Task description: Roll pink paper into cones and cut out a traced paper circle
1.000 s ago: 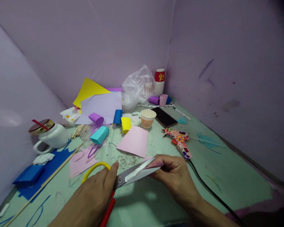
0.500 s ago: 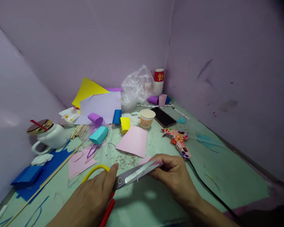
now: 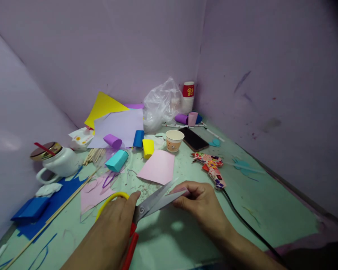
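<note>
While your left hand [image 3: 114,221] grips the scissors [image 3: 142,209] — blades [image 3: 166,201] parted above the tabletop [image 3: 281,212] — your right hand [image 3: 199,202] pinches a small pink paper piece [image 3: 186,191] at one blade's tip.

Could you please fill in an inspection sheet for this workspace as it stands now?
Surface: green table, strewn with paper scraps and small crumbs.
Things in use: scissors, blades apart; small pink piece, largely hidden by fingers; larger pink sheet lying just beyond.
Clutter: paper cup upright, phone lying flat, white mug, clear plastic bag, rolled paper pieces.
Hands: left hand grips the scissors' handles; right hand pinches the small pink piece.
Cables: black cable runs from the floral glue gun towards the near right.
Surroundings: purple walls, marked on the right; other people, nothing seen.
</note>
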Demonstrator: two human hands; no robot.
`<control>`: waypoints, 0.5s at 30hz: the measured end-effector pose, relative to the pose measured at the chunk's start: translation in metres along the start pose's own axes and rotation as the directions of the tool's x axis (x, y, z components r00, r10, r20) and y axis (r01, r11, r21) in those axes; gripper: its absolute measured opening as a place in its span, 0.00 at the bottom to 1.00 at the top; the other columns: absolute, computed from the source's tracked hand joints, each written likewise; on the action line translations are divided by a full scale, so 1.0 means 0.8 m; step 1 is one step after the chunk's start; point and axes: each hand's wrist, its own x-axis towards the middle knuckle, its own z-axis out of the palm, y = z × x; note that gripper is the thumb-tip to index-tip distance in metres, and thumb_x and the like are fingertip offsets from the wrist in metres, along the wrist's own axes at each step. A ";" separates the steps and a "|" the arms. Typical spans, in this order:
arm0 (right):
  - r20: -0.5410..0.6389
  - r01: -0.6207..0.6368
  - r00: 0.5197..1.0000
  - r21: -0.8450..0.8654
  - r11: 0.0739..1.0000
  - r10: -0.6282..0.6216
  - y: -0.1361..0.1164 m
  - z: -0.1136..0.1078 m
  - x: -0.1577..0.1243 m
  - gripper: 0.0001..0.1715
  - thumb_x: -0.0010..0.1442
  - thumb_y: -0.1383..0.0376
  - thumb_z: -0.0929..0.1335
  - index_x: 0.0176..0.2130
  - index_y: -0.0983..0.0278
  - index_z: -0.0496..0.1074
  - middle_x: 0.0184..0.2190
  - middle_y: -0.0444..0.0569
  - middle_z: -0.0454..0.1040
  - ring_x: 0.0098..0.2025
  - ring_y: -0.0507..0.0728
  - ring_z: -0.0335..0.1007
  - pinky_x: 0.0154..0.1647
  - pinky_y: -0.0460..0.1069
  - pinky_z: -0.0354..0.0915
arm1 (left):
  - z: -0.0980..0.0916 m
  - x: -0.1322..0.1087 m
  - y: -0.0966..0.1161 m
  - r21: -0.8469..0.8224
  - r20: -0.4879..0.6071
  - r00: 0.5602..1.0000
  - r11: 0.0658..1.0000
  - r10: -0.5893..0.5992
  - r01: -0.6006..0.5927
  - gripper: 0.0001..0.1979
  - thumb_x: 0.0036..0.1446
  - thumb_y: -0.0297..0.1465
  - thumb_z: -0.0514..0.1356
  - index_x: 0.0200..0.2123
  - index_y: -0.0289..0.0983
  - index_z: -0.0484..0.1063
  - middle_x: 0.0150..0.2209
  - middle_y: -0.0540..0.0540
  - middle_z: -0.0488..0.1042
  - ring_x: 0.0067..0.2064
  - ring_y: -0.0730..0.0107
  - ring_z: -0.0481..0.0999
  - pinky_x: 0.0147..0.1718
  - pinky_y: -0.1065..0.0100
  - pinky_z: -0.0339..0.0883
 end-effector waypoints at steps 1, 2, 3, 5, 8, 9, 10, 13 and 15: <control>-0.008 0.012 1.000 -0.008 1.000 -0.012 0.001 0.000 0.000 0.02 0.40 0.69 0.73 0.22 0.64 0.79 0.20 0.45 0.78 0.23 0.50 0.69 0.25 0.42 0.63 | -0.001 0.001 0.002 0.022 0.016 1.000 1.000 -0.001 0.000 0.28 0.51 0.23 0.49 0.57 0.37 0.62 0.46 0.40 0.75 0.50 0.59 0.72 0.51 0.59 0.65; -0.019 0.023 1.000 -0.019 1.000 -0.023 0.002 0.000 0.000 0.02 0.40 0.69 0.73 0.22 0.64 0.79 0.20 0.45 0.78 0.23 0.50 0.70 0.25 0.42 0.63 | -0.001 0.002 0.003 0.046 0.028 1.000 0.999 0.000 -0.001 0.28 0.51 0.22 0.50 0.57 0.36 0.62 0.45 0.40 0.75 0.50 0.58 0.72 0.51 0.57 0.64; -0.028 0.034 0.999 -0.030 0.999 -0.035 0.002 -0.001 -0.001 0.03 0.40 0.69 0.73 0.23 0.64 0.79 0.21 0.45 0.78 0.24 0.50 0.70 0.26 0.42 0.63 | -0.002 0.003 0.004 0.071 0.032 0.999 0.998 0.001 -0.004 0.28 0.51 0.22 0.50 0.57 0.36 0.61 0.45 0.40 0.75 0.50 0.57 0.72 0.52 0.56 0.63; -0.020 0.062 0.998 -0.038 0.997 -0.062 0.004 -0.001 -0.001 0.03 0.41 0.70 0.73 0.23 0.65 0.79 0.21 0.46 0.78 0.25 0.51 0.71 0.27 0.43 0.64 | -0.003 0.004 0.003 0.110 0.025 1.000 0.994 0.014 -0.016 0.27 0.52 0.21 0.49 0.57 0.36 0.61 0.46 0.39 0.74 0.51 0.56 0.70 0.52 0.54 0.62; 0.014 0.116 0.993 -0.023 0.993 -0.115 0.005 0.000 -0.001 0.03 0.42 0.70 0.73 0.24 0.65 0.79 0.23 0.47 0.78 0.26 0.52 0.72 0.29 0.43 0.65 | -0.005 0.003 0.001 0.144 0.052 0.998 0.988 0.046 -0.053 0.27 0.54 0.21 0.46 0.58 0.36 0.61 0.48 0.38 0.72 0.50 0.57 0.71 0.50 0.56 0.64; 0.022 0.132 0.991 -0.020 0.991 -0.132 0.005 0.000 -0.001 0.03 0.43 0.70 0.73 0.24 0.64 0.79 0.23 0.47 0.79 0.27 0.53 0.72 0.29 0.44 0.66 | -0.006 0.003 0.001 0.148 0.075 0.996 0.987 0.055 -0.066 0.27 0.55 0.21 0.46 0.58 0.36 0.61 0.48 0.37 0.72 0.48 0.58 0.72 0.49 0.57 0.65; 0.030 0.145 0.989 -0.018 0.989 -0.144 0.006 0.000 -0.002 0.02 0.43 0.69 0.73 0.24 0.64 0.79 0.24 0.47 0.79 0.27 0.53 0.72 0.29 0.44 0.66 | -0.007 0.003 0.001 0.152 0.104 0.992 0.985 0.067 -0.083 0.26 0.55 0.21 0.46 0.58 0.36 0.61 0.48 0.37 0.72 0.47 0.59 0.73 0.48 0.59 0.66; 0.041 0.164 0.986 -0.005 0.987 -0.163 0.007 0.000 -0.002 0.01 0.44 0.69 0.73 0.23 0.64 0.79 0.23 0.47 0.79 0.26 0.53 0.72 0.28 0.44 0.66 | -0.009 0.003 0.001 0.186 0.151 0.984 0.976 0.090 -0.117 0.26 0.55 0.21 0.45 0.58 0.36 0.61 0.49 0.37 0.72 0.47 0.59 0.73 0.47 0.59 0.67; 0.036 0.160 0.986 0.003 0.987 -0.160 0.007 0.000 -0.002 0.01 0.43 0.68 0.73 0.23 0.64 0.79 0.23 0.47 0.78 0.26 0.53 0.72 0.28 0.43 0.66 | -0.009 0.002 0.001 0.225 0.147 0.985 0.967 0.088 -0.120 0.27 0.55 0.19 0.45 0.58 0.35 0.59 0.50 0.36 0.71 0.48 0.58 0.72 0.47 0.58 0.66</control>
